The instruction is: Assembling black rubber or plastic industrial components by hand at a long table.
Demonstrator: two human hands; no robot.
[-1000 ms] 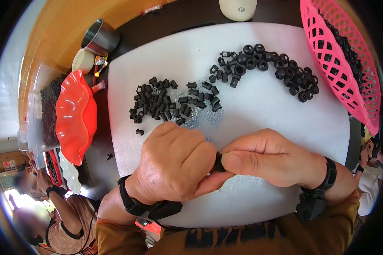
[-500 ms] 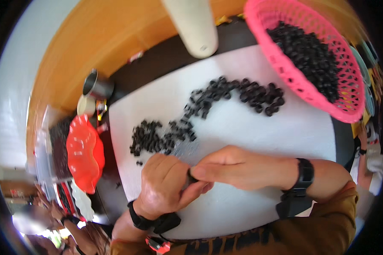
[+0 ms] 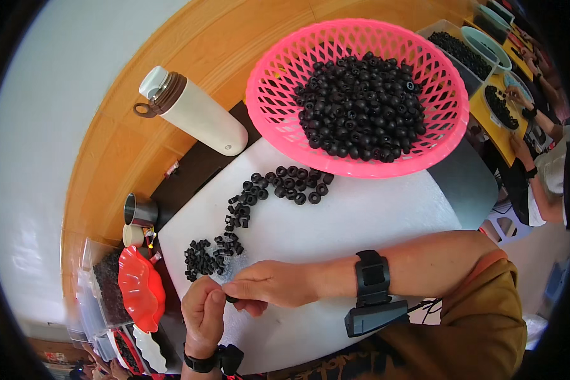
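Observation:
My left hand [image 3: 202,311] is curled closed near the front left of the white sheet [image 3: 373,221]. Against its fingers, my right hand [image 3: 275,285] pinches with the thumb on top. A small black part [image 3: 231,299] shows between the two hands, mostly covered by fingers. Just beyond them lies a pile of small black pieces [image 3: 199,258]. From there a curved trail leads to thick black rings [image 3: 297,183], which have open centres. Past the rings stands a pink lattice basket [image 3: 285,142] heaped with round black parts [image 3: 361,107] with holes.
A white bottle [image 3: 202,120] with a brown lid stands at the back left. Along the left are a metal cup [image 3: 139,211], a red wavy-edged dish [image 3: 139,288] and a clear box [image 3: 95,266]. Other people work at yellow tables [image 3: 497,136] on the right.
My view has swung right, so the basket appears more central and the whole bottle shows. My hands remain together at the small black part, now lower and farther left in the picture.

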